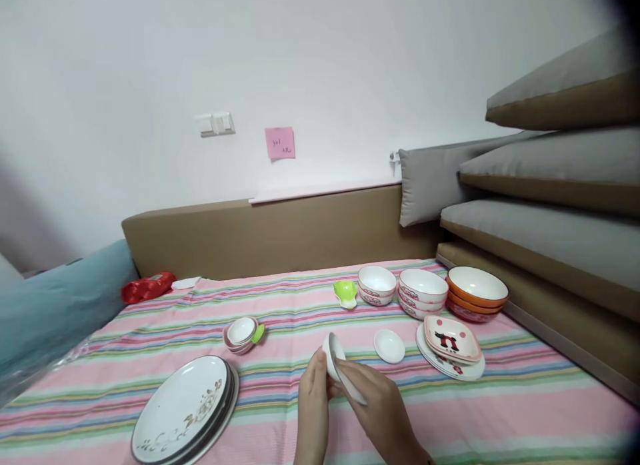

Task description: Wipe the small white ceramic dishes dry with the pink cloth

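My left hand (pixel 315 380) is closed around the side of a small white bowl (pixel 335 350), which is tilted on its edge. Close against it, my right hand (pixel 376 393) grips a thin white shallow dish (pixel 354 389), seen nearly edge-on and partly hidden by the fingers. Both hands are above the pink striped cloth (pixel 280 398), almost touching each other. Just beyond my right hand, a small white saucer (pixel 389 346) lies flat on the cloth.
Large plates (pixel 180 405) are stacked front left, with small nested bowls (pixel 242 332) behind. A green dish (pixel 346 294), white bowls (pixel 377 282), more white bowls (pixel 423 288), orange-rimmed bowls (pixel 477 288) and patterned plates (pixel 453 338) stand right. Cushions (pixel 545 232) border the right side.
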Available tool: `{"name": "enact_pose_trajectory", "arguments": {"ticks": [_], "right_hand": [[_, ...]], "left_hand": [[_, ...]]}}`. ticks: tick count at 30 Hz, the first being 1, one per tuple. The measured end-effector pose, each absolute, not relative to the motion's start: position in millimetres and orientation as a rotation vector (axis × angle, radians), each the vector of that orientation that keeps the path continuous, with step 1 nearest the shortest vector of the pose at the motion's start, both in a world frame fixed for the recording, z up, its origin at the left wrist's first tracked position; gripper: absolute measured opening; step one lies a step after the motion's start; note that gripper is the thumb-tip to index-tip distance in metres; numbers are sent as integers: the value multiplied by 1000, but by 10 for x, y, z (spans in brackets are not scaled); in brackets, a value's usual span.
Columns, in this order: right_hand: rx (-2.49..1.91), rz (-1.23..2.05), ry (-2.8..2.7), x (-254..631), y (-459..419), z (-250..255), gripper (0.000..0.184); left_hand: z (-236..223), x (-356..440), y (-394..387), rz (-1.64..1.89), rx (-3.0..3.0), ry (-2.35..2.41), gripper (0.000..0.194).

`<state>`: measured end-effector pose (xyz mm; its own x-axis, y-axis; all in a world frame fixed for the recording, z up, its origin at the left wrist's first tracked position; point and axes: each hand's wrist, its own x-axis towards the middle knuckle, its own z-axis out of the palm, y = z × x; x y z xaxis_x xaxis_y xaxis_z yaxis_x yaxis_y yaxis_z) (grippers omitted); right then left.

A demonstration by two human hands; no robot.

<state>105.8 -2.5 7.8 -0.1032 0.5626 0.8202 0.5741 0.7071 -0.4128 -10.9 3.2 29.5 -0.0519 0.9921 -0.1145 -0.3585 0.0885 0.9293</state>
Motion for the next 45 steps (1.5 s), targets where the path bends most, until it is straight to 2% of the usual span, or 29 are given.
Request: {"name": "enact_pose_trajectory", "arguments": {"ticks": [4, 7, 9, 13, 15, 18, 20, 22, 24, 26, 31, 35, 38, 39, 41, 45], "right_hand": [[-922, 50, -1745, 1114, 21, 267, 20], [-981, 117, -1673, 1192, 34, 306, 20], [-1047, 97, -1648, 1224, 32, 251, 21], [-1178, 91, -1715, 1231, 27, 11, 13], [-1183, 62, -1772, 1230, 33, -103, 20], [-1188, 25, -1790, 1245, 42, -176, 30], [-1194, 50, -1773, 1259, 41, -158, 23], [-1171, 87, -1771, 1262, 37, -118, 20], [-1161, 132, -1774, 1247, 35, -91, 20], [-1169, 167, -1770, 1223, 42, -96, 18], [-1105, 83, -1819, 1218, 75, -194, 36], [-1190, 50, -1781, 1274, 70, -220, 22], [-1215, 99, -1758, 1292, 49, -204, 12], [-1201, 122, -1763, 1294, 46, -202, 11], [-1170, 169, -1796, 1297, 50, -214, 16], [-1158, 149, -1864, 1323, 81, -269, 38]], "left_hand": [[566, -200, 65, 1245, 1068, 968, 49], [621, -157, 171, 1255, 1180, 893, 61], [525, -87, 258, 1267, 1192, 901, 64], [165, 42, 358, 1238, 995, 1036, 52], [53, 58, 343, 1205, 835, 1098, 56], [86, 20, 253, 1111, 795, 1023, 53], [178, -15, 184, 1094, 860, 917, 46], [235, -33, 146, 1124, 931, 875, 48], [204, -36, 153, 1154, 950, 879, 53], [96, -33, 196, 1166, 907, 901, 46], [-140, -50, 296, 1141, 754, 955, 56], [-80, -47, 281, 1065, 844, 874, 44], [-44, -24, 253, 1147, 863, 895, 53], [-52, -18, 247, 1161, 849, 905, 51], [-86, -11, 244, 1163, 791, 918, 45], [-129, 15, 252, 1155, 707, 912, 53]]}}
